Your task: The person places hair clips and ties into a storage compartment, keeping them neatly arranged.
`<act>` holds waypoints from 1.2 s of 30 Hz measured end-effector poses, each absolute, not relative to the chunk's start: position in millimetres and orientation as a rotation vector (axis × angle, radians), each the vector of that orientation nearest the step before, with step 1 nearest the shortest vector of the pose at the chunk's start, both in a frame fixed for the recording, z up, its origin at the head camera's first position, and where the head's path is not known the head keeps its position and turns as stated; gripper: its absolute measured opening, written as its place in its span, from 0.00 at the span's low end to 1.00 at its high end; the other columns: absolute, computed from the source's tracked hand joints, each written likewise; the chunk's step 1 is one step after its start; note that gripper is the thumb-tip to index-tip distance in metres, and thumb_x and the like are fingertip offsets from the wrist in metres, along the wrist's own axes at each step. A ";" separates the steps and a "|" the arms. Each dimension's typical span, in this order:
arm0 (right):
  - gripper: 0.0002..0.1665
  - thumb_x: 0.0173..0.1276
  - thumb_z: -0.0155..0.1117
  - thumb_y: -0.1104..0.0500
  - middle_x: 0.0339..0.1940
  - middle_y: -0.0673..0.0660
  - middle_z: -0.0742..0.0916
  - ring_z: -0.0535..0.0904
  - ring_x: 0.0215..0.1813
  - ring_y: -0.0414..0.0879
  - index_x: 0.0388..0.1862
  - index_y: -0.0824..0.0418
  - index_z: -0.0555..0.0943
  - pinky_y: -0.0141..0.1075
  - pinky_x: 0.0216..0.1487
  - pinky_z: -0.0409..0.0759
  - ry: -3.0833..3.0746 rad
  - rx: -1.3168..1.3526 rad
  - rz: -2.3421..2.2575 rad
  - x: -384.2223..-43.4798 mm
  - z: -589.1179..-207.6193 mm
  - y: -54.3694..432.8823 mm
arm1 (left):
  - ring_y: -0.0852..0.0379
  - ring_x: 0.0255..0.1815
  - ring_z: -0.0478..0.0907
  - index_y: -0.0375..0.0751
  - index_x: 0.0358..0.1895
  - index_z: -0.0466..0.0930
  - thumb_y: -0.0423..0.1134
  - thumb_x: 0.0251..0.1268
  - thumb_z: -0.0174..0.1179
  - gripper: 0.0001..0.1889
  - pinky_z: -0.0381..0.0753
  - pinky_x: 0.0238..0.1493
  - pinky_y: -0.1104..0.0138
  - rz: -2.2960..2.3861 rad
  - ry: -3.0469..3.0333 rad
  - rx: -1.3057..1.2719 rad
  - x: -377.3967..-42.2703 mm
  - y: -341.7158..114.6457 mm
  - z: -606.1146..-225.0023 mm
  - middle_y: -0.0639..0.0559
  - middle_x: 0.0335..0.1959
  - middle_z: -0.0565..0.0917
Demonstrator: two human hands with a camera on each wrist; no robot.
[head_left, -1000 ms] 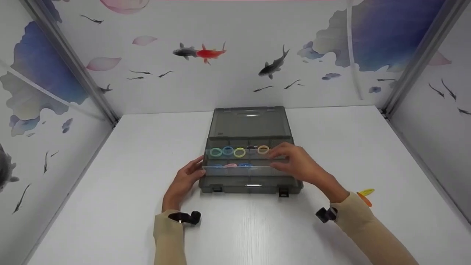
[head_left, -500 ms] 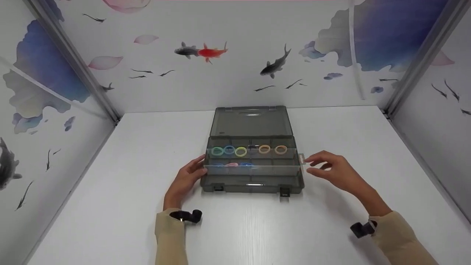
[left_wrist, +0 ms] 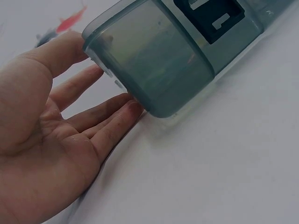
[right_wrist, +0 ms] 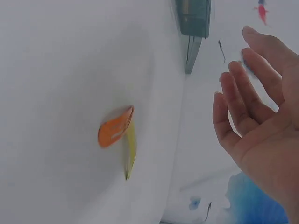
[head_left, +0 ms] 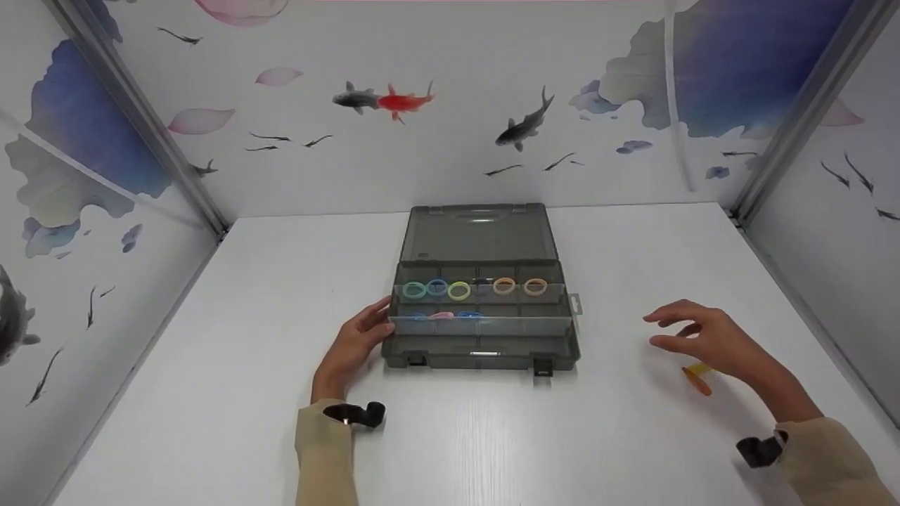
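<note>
A grey see-through compartment box [head_left: 485, 346] lies with its lid [head_left: 479, 235] thrown back. Its back row holds several coloured elastic rings, among them a yellow ring [head_left: 459, 290] and an orange ring [head_left: 536, 287]. Farther forward, behind a divider, sit partly hidden pink [head_left: 441, 316] and blue pieces. My left hand [head_left: 354, 348] rests its fingertips and thumb against the box's left side. My right hand [head_left: 724, 341] hovers with relaxed fingers, holding nothing, above an orange hair clip [right_wrist: 114, 129] and a yellow hair clip [right_wrist: 131, 151] that touch each other on the table.
White walls with painted fish and leaves enclose the white table [head_left: 450, 443] at the back and sides. A hanging tab [head_left: 576, 303] juts from the box's right side. Front latches [head_left: 542, 367] stick out toward me.
An orange ring now lies at the right of the back row, where my right hand was. That hand has moved right, away from the box to above the clips. My left hand stays put.
</note>
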State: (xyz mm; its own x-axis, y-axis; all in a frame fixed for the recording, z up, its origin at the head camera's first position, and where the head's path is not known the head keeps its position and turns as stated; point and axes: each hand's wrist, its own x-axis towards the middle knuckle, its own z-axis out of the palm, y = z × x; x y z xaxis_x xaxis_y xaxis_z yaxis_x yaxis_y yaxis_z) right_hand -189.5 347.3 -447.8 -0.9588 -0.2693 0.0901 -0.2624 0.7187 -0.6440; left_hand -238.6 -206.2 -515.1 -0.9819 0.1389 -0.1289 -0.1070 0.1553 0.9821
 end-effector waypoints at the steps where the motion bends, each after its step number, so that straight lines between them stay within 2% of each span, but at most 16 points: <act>1: 0.22 0.67 0.70 0.48 0.55 0.56 0.84 0.78 0.49 0.25 0.56 0.55 0.84 0.23 0.48 0.80 2.891 -0.446 -1.076 -189.9 -449.8 352.3 | 0.47 0.78 0.63 0.60 0.73 0.68 0.44 0.70 0.63 0.30 0.62 0.79 0.49 1.931 2.234 0.025 -238.2 -207.0 -515.4 0.47 0.77 0.67; 9: 0.23 0.68 0.68 0.44 0.62 0.61 0.82 0.73 0.52 0.21 0.57 0.54 0.85 0.21 0.48 0.79 2.777 -0.310 -1.026 -191.7 -463.5 391.3 | 0.47 0.78 0.63 0.57 0.74 0.67 0.42 0.71 0.62 0.30 0.64 0.78 0.50 1.954 2.210 0.039 -236.3 -209.7 -517.8 0.46 0.77 0.67; 13: 0.23 0.67 0.69 0.44 0.62 0.61 0.83 0.70 0.51 0.18 0.56 0.53 0.85 0.21 0.48 0.77 2.763 -0.282 -0.981 -191.4 -468.3 407.4 | 0.47 0.78 0.63 0.59 0.74 0.68 0.44 0.70 0.63 0.30 0.64 0.78 0.50 1.942 2.220 0.039 -237.2 -208.6 -516.7 0.46 0.77 0.67; 17: 0.21 0.65 0.72 0.47 0.57 0.51 0.85 0.67 0.50 0.13 0.54 0.52 0.86 0.22 0.50 0.75 2.749 -0.315 -0.939 -189.6 -471.7 420.1 | 0.47 0.79 0.63 0.61 0.73 0.68 0.46 0.69 0.64 0.30 0.62 0.79 0.49 1.925 2.234 0.042 -238.3 -208.4 -514.0 0.47 0.77 0.66; 21: 0.20 0.62 0.74 0.51 0.55 0.41 0.84 0.66 0.53 0.12 0.53 0.52 0.86 0.22 0.52 0.73 2.735 -0.428 -0.965 -188.0 -474.7 427.4 | 0.47 0.79 0.61 0.59 0.74 0.68 0.44 0.70 0.63 0.30 0.62 0.79 0.49 1.927 2.239 0.045 -238.5 -208.6 -512.3 0.47 0.77 0.66; 23: 0.20 0.62 0.75 0.53 0.55 0.39 0.83 0.65 0.53 0.12 0.53 0.53 0.86 0.20 0.52 0.72 2.732 -0.457 -0.980 -187.6 -476.4 429.2 | 0.47 0.80 0.60 0.59 0.74 0.67 0.44 0.70 0.63 0.30 0.63 0.79 0.50 1.924 2.237 0.045 -238.6 -208.6 -512.7 0.47 0.78 0.66; 27: 0.20 0.61 0.75 0.53 0.55 0.43 0.82 0.64 0.52 0.12 0.52 0.54 0.87 0.18 0.52 0.71 2.730 -0.432 -0.958 -188.1 -479.5 429.6 | 0.48 0.80 0.60 0.61 0.74 0.67 0.45 0.70 0.63 0.30 0.61 0.79 0.51 1.915 2.229 0.033 -238.7 -208.6 -513.8 0.48 0.78 0.65; 32: 0.17 0.60 0.76 0.53 0.51 0.53 0.86 0.70 0.47 0.19 0.48 0.55 0.87 0.22 0.48 0.74 2.719 -0.371 -0.901 -190.5 -480.3 428.4 | 0.48 0.80 0.61 0.61 0.73 0.68 0.45 0.69 0.64 0.30 0.61 0.80 0.50 1.923 2.226 0.022 -238.7 -208.0 -514.4 0.48 0.77 0.66; 36: 0.16 0.60 0.76 0.53 0.49 0.54 0.86 0.72 0.45 0.22 0.46 0.56 0.88 0.23 0.46 0.75 2.706 -0.317 -0.888 -190.9 -479.5 427.4 | 0.48 0.79 0.61 0.60 0.74 0.67 0.46 0.70 0.63 0.30 0.61 0.80 0.50 1.921 2.217 0.049 -237.2 -207.7 -514.9 0.47 0.77 0.66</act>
State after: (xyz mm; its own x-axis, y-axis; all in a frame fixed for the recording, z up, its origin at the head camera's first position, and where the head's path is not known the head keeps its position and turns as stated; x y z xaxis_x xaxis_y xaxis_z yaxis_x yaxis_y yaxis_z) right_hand -190.9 427.4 -479.5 -0.9381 -0.2895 -0.1903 -0.1204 0.7875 -0.6044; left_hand -237.2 -207.7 -514.9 -0.9780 0.1600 -0.1338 -0.1096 0.1514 0.9824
